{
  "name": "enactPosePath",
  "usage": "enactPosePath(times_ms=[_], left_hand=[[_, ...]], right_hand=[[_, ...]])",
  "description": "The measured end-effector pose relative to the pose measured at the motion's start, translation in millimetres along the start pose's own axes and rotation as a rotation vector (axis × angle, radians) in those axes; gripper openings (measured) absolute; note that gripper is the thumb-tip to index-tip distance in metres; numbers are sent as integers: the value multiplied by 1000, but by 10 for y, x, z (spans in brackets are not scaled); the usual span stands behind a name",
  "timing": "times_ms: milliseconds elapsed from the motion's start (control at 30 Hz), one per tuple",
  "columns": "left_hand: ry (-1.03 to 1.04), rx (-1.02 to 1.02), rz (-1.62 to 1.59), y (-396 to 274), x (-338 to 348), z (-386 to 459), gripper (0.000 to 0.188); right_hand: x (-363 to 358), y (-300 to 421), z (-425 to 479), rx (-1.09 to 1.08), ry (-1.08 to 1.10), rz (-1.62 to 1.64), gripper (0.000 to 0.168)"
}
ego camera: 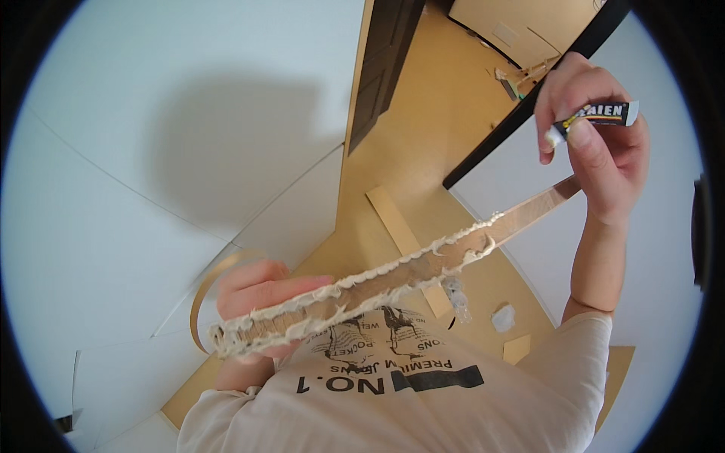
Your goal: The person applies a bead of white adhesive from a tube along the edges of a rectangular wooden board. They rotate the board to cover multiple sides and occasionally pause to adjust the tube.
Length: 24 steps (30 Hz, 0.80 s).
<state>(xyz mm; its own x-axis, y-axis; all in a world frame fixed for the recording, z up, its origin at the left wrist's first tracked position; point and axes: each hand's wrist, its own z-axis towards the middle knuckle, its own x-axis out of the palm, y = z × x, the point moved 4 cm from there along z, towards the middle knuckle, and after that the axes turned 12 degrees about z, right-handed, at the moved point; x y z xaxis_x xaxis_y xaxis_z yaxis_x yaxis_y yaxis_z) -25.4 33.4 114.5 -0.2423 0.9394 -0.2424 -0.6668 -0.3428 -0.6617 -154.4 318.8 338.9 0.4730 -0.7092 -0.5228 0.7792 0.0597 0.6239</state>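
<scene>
My left hand [255,289] grips a long, flexible wood-grain strip [529,213] near its lower left end, with the fingers partly behind it. Off-white adhesive [374,276] lies in rough beads along both long edges of the strip; its upper right stretch is bare. Between the thumb and fingers of my right hand [609,153] is a small black squeeze tube [603,115] bearing writing. The strip's far end passes behind that hand, and I cannot tell whether they touch. Beside my left hand curves a thin tan band [198,306]; where it joins is hidden.
A pale wall [113,141] stands close on the left. Past a dark door [376,73] the tan floor [419,113] runs on, with scraps [529,73] farther off. Below the strip lie a flat board [391,218], clear plastic [456,297] and a crumpled white piece [503,318].
</scene>
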Motion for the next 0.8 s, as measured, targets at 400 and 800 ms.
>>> enactPosePath(times_ms=[400,800], left_hand=[[-385,-255,-261,676,-574,-493,73],[-559,-296,-324,589,-1151,-669,64]], right_hand=[[-658,-307,-773,-227,-609,527,17],[260,-1525,-1538,144,-899,1057,21]])
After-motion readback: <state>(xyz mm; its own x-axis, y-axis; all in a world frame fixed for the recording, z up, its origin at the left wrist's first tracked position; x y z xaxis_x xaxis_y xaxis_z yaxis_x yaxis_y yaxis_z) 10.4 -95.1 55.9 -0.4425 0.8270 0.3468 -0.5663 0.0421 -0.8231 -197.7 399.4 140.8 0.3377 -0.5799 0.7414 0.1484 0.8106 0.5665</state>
